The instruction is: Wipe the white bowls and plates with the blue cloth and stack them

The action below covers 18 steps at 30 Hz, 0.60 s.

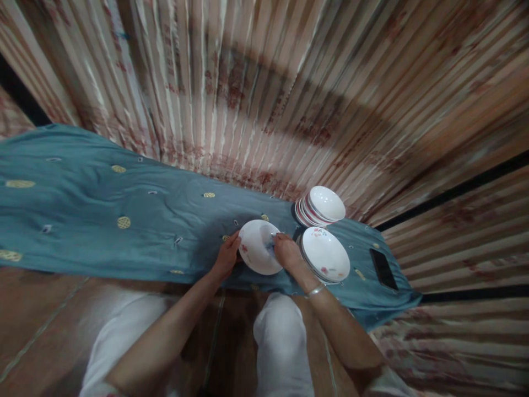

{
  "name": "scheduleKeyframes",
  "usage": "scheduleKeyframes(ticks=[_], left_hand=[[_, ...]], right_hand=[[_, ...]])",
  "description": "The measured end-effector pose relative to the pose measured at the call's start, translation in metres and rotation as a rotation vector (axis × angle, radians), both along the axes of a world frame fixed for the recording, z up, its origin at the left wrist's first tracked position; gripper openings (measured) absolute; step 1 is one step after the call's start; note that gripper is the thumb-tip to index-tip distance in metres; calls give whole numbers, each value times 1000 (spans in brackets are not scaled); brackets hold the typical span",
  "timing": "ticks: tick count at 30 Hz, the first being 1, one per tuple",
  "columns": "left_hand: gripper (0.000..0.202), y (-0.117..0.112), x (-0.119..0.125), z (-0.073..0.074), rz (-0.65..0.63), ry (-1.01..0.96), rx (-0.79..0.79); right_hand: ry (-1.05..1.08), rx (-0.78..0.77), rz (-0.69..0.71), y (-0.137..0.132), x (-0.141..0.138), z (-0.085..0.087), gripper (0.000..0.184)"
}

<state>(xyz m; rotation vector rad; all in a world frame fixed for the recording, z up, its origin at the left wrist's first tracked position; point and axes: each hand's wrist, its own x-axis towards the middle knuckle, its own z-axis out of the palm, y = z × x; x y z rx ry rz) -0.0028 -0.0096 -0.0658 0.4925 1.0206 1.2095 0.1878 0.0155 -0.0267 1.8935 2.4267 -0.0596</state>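
A white plate (257, 251) with a small red flower print is tilted up above the cloth in front of me. My left hand (227, 255) is closed on its left rim, thumb on the upper face and the other fingers mostly hidden below. At the opposite rim, my right hand (287, 251) is closed with its fingertips over the edge. A greyish shadow and a faint bluish mark show on the plate near those fingertips. Just right of my right hand lies a stack of flowered white plates (325, 252). Behind that stack stands a pile of white bowls (326, 204) with reddish bands.
A teal cloth (91, 193) with yellow pineapple prints covers the long, low surface. A black phone (383, 269) lies near its right end. Pleated floral curtains (256, 82) hang close behind, and dark poles (454, 190) run along the right side.
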Motion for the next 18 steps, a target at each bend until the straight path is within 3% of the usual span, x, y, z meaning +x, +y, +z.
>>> scheduleKeyframes(ticks=[9,18], left_hand=[[47,-1,-1,-3,7,-3,16],[42,0,0,-7,36,-19,20]], right_hand=[[180,111,-19,23,-42,-19,42],[527,92,110,-2,-73,-33,42]])
